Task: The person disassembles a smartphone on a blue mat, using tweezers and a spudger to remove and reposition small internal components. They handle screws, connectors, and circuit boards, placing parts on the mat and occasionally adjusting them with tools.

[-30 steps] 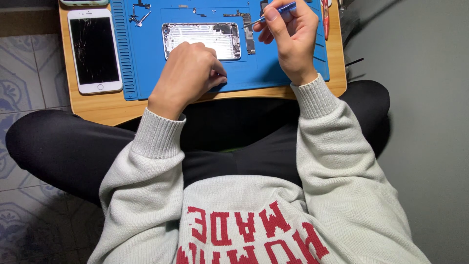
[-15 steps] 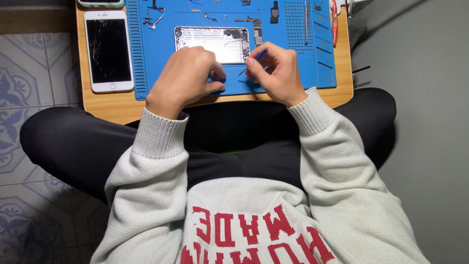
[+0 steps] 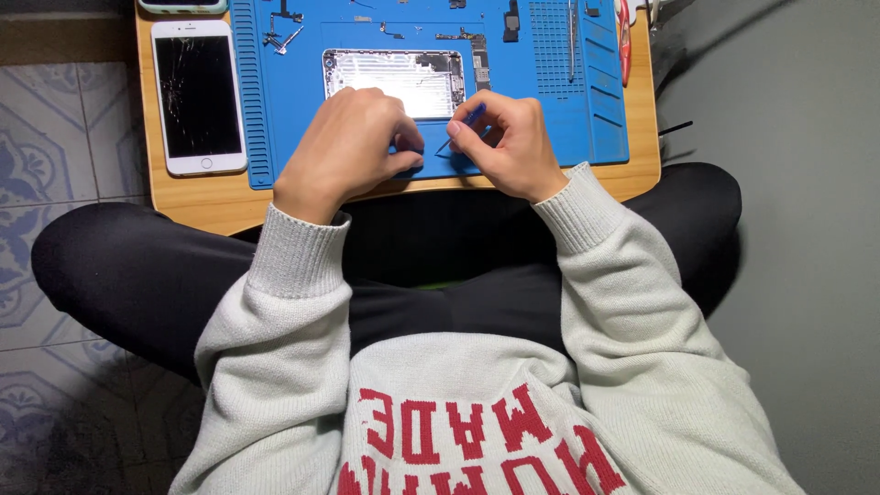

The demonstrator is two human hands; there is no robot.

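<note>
right hand [image 3: 513, 142] lower now, blue tool [image 3: 463, 124] in grip

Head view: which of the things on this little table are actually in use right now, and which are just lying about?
In use:
- opened phone shell, under the left hand
- thin blue-handled tool, pinched in the right hand
- blue work mat

Lying about:
- white phone with cracked screen
- small loose parts at the mat's far edge
- red-handled tool
- wooden table

Right hand [image 3: 510, 145], with blue tool [image 3: 463, 124], down beside left hand [image 3: 353, 137].
</note>
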